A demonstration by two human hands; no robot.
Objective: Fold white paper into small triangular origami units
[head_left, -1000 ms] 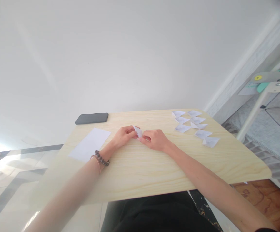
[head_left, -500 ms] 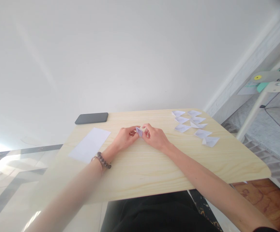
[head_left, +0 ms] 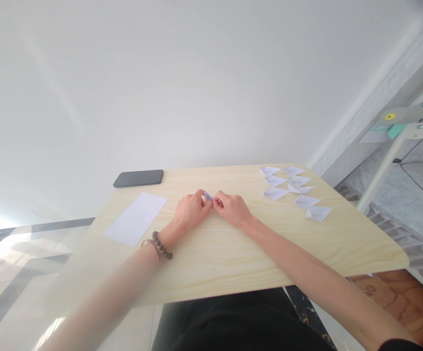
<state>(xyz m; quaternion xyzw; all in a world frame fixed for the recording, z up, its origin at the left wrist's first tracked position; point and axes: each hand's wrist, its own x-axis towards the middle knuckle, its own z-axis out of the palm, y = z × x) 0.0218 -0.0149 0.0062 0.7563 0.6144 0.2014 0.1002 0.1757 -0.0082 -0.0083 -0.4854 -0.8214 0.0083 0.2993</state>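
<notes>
Where the light tiled floor [head_left: 17, 302] ends, the pale wooden table [head_left: 211, 268] begins, with a plain white sheet [head_left: 136, 219] lying flat near its left side. Just beyond that sheet, by the far edge, rests a dark, phone-shaped slab [head_left: 138, 178]. Next comes the left hand [head_left: 193, 208], dark beads [head_left: 162, 246] around its wrist, its thumb and fingers pinching one side of a small folded paper [head_left: 207, 196]. That paper sits between the two hands, above the middle of the table, mostly covered by fingers, so its full shape cannot be made out. From the other side the right hand [head_left: 232, 208] pinches it too, fingers curled in. Well apart, toward the table's far right corner, eight folded white pieces [head_left: 275, 193] stand in two uneven columns, three and five. Past the table's right edge slants a white metal frame [head_left: 383, 173].
</notes>
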